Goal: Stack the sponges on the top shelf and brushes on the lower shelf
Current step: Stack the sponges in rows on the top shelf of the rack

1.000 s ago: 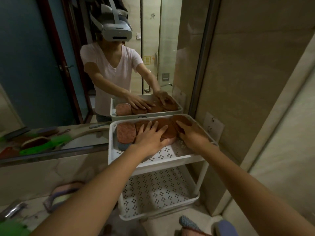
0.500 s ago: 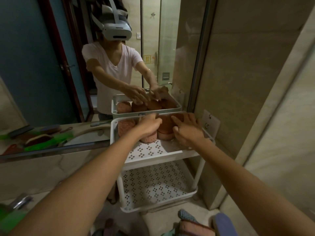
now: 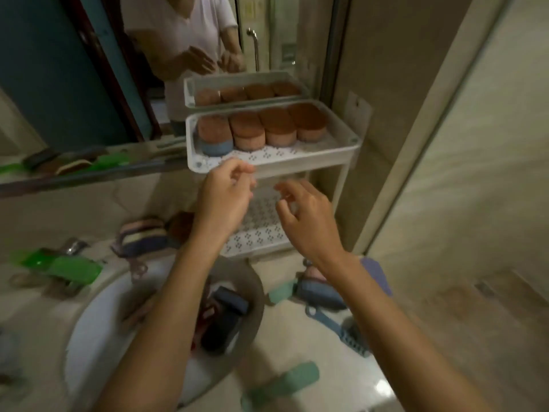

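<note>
1. The sponges (image 3: 261,126) stand in four short stacks, side by side in a row along the back of the top shelf (image 3: 326,156). The leftmost stack has a blue sponge at its bottom. A strip of perforated floor lies bare between the stacks and the shelf's front rim.
2. The lower shelf (image 3: 258,236) shows its perforated floor between and below the hands, which partly hide it.
3. The left hand (image 3: 225,197) and the right hand (image 3: 309,221) hang in the air in front of the rack, apart from each other. The fingers of both are loosely curled and hold nothing. The left fingertips overlap the top shelf's front rim in view; whether they touch it I cannot tell.
4. The rack sits at the back right of the counter (image 3: 285,331), its back against the mirror (image 3: 44,69) and its right side near the wall (image 3: 445,144). A white post (image 3: 341,185) joins the two shelves at the front right corner.
5. The round sink (image 3: 89,307) takes up the left middle of the counter, with dark, blurred items inside it.
6. A green brush (image 3: 71,267) lies left of the sink, a blue brush (image 3: 332,325) to its right, and a teal brush (image 3: 285,379) near the counter's front.
7. A pale plate (image 3: 359,114) is fixed to the wall beside the top shelf; any marking on it is too blurred to read.
</note>
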Motion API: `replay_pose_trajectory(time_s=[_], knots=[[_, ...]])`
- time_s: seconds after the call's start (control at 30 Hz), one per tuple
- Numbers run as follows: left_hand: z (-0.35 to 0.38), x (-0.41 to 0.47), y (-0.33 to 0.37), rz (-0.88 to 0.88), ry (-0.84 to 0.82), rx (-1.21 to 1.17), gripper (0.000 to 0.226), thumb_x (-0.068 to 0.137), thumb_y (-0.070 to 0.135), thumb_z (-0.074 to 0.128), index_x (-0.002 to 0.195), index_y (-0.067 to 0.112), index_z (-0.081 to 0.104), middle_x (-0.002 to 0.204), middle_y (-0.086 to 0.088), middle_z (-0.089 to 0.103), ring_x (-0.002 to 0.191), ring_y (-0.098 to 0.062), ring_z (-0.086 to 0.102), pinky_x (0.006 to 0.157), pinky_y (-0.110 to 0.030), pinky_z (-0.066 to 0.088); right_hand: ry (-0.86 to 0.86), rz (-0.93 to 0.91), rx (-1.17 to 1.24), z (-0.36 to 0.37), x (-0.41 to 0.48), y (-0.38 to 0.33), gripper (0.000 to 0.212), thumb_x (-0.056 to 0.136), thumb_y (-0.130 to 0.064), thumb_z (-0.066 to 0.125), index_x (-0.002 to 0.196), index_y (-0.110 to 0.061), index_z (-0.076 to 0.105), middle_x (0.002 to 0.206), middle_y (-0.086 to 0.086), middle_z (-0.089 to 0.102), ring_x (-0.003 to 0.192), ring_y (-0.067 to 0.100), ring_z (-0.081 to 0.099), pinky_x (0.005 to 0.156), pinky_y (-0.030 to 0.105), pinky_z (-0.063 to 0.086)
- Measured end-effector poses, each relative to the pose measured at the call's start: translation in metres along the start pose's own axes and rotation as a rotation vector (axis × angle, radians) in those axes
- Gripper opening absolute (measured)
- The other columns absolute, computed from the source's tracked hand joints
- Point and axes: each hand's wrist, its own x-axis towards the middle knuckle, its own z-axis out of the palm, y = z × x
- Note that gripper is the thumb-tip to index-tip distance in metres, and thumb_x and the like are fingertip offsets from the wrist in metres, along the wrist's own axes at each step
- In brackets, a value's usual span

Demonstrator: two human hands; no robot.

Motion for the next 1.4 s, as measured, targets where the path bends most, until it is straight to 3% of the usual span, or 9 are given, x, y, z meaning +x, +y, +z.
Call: replay_pose_trajectory(time_s=[0.1,0.23,0.37,0.6,0.8,0.9,1.1,1.27,1.4], knots=[[0.021,-0.047,-0.049,-0.235,-0.063,-0.017,0.02,0.093,0.006,0.041,0.086,0.015,0.057,0.075,0.001,0.061,0.064,-0.012,0.057,0.054,-0.013,0.048,-0.134,0.079,0.018,0.008,-0.052,0.019,0.047,0.079,-0.028,0.033,0.106,-0.005,0.064,0.101,0.016,0.065,0.088,0.031,0.062,0.073,0.034,0.048],[0.051,-0.098,-0.123,-0.465,-0.311,0.103,0.025,0.094,0.006,0.042,0.076,0.017,0.056,0.09,-0.018,0.067,0.079,-0.03,0.062,0.074,-0.039,0.053,-0.458,0.209,-0.112,0.012,-0.123,0.076,0.04,0.08,-0.004,0.051,0.119,-0.004,0.058,0.116,0.02,0.06,0.106,0.038,0.056,0.086,0.042,0.048],[0.072,-0.129,-0.152,-0.567,-0.436,0.157,0.021,0.093,0.001,0.04,0.093,-0.001,0.061,0.097,-0.021,0.062,0.064,-0.02,0.055,0.048,-0.015,0.045,-0.531,0.361,-0.246,0.007,-0.182,0.126,0.045,0.065,0.004,0.057,0.11,-0.001,0.062,0.111,0.025,0.062,0.103,0.046,0.057,0.081,0.05,0.05],[0.101,-0.139,-0.154,-0.563,-0.539,0.222,0.026,0.091,0.006,0.04,0.074,0.017,0.055,0.091,-0.011,0.061,0.066,-0.022,0.059,0.047,-0.017,0.04,-0.744,0.466,-0.658,-0.007,-0.192,0.177,0.065,0.092,-0.021,0.049,0.147,-0.013,0.014,0.156,0.011,0.01,0.145,0.035,-0.002,0.114,0.052,0.013],[0.109,-0.136,-0.148,-0.559,-0.56,0.208,0.028,0.09,0.008,0.04,0.071,0.023,0.053,0.09,-0.009,0.061,0.078,-0.028,0.063,0.063,-0.023,0.045,-0.766,0.429,-0.728,-0.012,-0.185,0.185,0.063,0.083,-0.021,0.059,0.138,-0.012,0.03,0.142,0.015,0.032,0.138,0.033,0.023,0.115,0.053,0.008],[0.112,-0.139,-0.143,-0.558,-0.557,0.139,0.019,0.091,0.004,0.041,0.094,0.009,0.059,0.093,-0.011,0.058,0.072,-0.019,0.058,0.05,-0.009,0.045,-0.684,0.387,-0.73,-0.017,-0.187,0.179,0.068,0.081,-0.027,0.063,0.138,-0.011,0.03,0.136,0.017,0.035,0.132,0.036,0.028,0.115,0.052,0.009],[0.116,-0.144,-0.137,-0.643,-0.605,0.009,0.01,0.094,0.014,0.047,0.099,0.015,0.055,0.101,-0.007,0.058,0.095,-0.02,0.057,0.084,-0.032,0.048,-0.523,0.437,-0.666,-0.021,-0.18,0.158,0.079,0.077,-0.029,0.067,0.14,-0.005,0.026,0.133,0.021,0.038,0.128,0.04,0.033,0.114,0.052,0.009],[0.116,-0.142,-0.128,-0.774,-0.603,-0.278,0.034,0.093,0.03,0.053,0.12,0.011,0.049,0.11,-0.005,0.059,0.104,-0.023,0.06,0.084,-0.032,0.053,-0.4,0.189,-0.509,-0.003,-0.174,0.143,0.085,0.054,-0.025,0.084,0.125,0.006,0.048,0.108,0.026,0.059,0.1,0.046,0.058,0.099,0.061,0.034],[0.11,-0.136,-0.13,-0.776,-0.449,-0.293,0.027,0.088,0.012,0.061,0.112,0.009,0.049,0.101,-0.01,0.06,0.078,-0.016,0.062,0.067,-0.024,0.055,-0.488,0.022,-0.333,0.013,-0.175,0.13,0.088,0.056,-0.026,0.083,0.127,0.008,0.044,0.113,0.027,0.059,0.1,0.045,0.059,0.089,0.05,0.047]])
